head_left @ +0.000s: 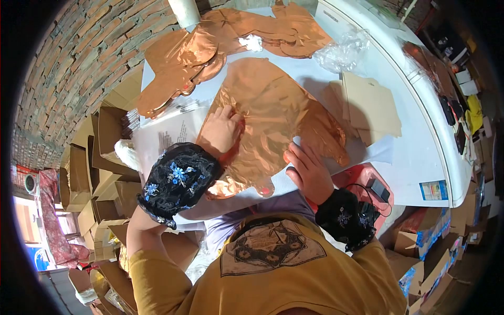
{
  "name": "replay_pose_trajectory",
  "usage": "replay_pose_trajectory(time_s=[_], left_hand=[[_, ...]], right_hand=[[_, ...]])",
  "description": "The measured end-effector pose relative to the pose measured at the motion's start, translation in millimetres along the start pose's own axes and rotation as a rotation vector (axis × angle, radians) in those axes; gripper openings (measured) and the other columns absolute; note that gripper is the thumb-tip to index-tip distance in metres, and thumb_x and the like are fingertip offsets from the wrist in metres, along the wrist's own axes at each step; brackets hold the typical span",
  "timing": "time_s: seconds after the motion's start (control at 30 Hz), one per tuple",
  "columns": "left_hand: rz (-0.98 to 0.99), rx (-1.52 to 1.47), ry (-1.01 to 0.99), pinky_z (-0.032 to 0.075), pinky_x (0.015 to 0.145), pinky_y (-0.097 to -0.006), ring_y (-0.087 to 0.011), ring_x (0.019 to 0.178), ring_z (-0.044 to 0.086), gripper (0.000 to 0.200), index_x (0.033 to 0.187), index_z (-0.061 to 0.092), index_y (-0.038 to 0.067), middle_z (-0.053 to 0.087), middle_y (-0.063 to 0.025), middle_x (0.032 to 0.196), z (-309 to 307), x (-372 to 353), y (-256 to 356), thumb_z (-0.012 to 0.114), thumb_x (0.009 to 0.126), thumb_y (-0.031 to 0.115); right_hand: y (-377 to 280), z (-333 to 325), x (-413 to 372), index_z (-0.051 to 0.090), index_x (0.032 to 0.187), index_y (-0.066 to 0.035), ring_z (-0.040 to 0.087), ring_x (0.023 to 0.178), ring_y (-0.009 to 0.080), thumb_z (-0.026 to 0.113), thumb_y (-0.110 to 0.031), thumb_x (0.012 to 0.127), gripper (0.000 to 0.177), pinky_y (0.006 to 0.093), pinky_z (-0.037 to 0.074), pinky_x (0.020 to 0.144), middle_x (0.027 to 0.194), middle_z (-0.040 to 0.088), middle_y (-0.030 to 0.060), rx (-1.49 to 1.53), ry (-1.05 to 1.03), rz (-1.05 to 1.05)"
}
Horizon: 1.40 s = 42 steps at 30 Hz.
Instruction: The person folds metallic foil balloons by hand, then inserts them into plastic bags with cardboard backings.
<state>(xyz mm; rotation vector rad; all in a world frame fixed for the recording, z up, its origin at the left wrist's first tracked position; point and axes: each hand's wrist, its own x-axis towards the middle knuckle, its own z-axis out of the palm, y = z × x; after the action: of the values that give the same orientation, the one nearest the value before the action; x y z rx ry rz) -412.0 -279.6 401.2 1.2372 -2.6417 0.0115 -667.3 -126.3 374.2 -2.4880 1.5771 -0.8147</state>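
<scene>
A copper-coloured foil balloon (pixel 262 100) lies flat and wrinkled on the white table, its lower edge towards my body. A small tab with a red spot (pixel 265 190) sticks out at that edge. My left hand (pixel 220 130) rests on the balloon's left side, fingers curled against the foil; their tips are partly hidden. At the lower right, my right hand (pixel 310 170) lies by the foil's edge with its fingers stretched out. Black embroidered sleeve covers sit on both forearms.
More copper foil balloons (pixel 210 47) are piled along the table's far side. Clear plastic bags (pixel 344 52) and cardboard sheets (pixel 370 105) lie to the right. Printed plastic packets (pixel 170 126) are at the left. Open cardboard boxes (pixel 84 178) stand beside the table, near a brick wall.
</scene>
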Motion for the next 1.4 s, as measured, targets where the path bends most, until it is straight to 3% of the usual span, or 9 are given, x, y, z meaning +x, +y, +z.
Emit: replay_pose_trajectory(time_s=[0.4,0.6,1.4], left_hand=[[-0.01,-0.075,-0.053,0.045,0.096,-0.0401,-0.0336,0.111,0.057,0.03,0.117,0.06,0.002,0.059,-0.0148,0.124,-8,2,8,0.053,0.093,0.019],[-0.021,-0.087,-0.043,0.044,0.097,-0.0398,-0.0331,0.113,0.056,0.031,0.119,0.06,0.006,0.058,-0.0129,0.125,-10,1,14,0.054,0.093,0.021],[-0.003,-0.126,0.0,0.044,0.096,-0.041,-0.0349,0.11,0.056,0.028,0.116,0.061,0.006,0.059,-0.0134,0.12,-10,0,20,0.055,0.092,0.018]], right_hand=[[2,-4,-2,0.053,0.127,-0.007,0.042,0.132,0.0378,0.065,-0.02,0.086,0.044,0.0498,0.032,0.111,0.137,0.051,0.0134,-0.003,-0.017,0.021],[5,-7,-6,0.054,0.128,-0.005,0.041,0.133,0.0376,0.064,-0.02,0.087,0.045,0.0496,0.031,0.111,0.138,0.05,0.0131,-0.021,-0.019,0.038],[8,-10,-10,0.053,0.128,-0.004,0.042,0.132,0.0381,0.061,-0.024,0.091,0.043,0.0525,0.028,0.112,0.137,0.051,0.0147,-0.04,-0.022,0.041]])
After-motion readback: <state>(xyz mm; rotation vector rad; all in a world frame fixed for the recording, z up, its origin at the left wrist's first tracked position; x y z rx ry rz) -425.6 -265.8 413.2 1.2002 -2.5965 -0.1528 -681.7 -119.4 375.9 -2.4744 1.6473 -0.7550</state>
